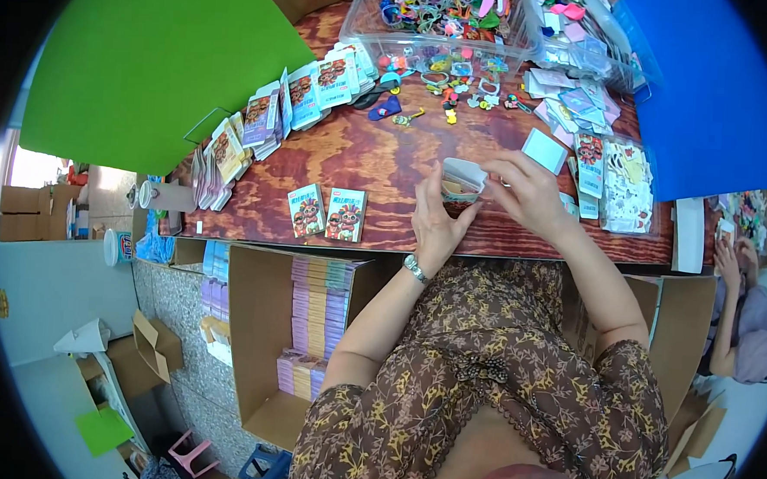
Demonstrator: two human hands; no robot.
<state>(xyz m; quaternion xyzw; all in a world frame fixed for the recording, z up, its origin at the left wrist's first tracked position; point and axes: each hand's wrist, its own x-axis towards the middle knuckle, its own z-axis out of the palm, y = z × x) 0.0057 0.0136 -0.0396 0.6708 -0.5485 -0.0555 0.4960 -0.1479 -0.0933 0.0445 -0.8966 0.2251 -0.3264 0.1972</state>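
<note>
My left hand (438,216) is wrapped round a small cardboard box (463,176), which stands with its white top flap raised and its mouth facing up. Inside the mouth some contents show, too small to name. At the box's right edge, my right hand (525,190) has bent fingers pinched by the side flap; its fingertips partly hide the spot. To the left, two closed small printed boxes (345,215) lie side by side near the table's front edge. Just beyond my right hand lies a white card (544,150).
Rows of printed packets (304,97) curve along the left. A clear bin (446,43) of small trinkets stands at the back, with loose trinkets (407,117) before it. Sticker sheets (627,187) lie at the right. A carton (257,337) of stacked packs sits below. Another person (747,332) works at far right.
</note>
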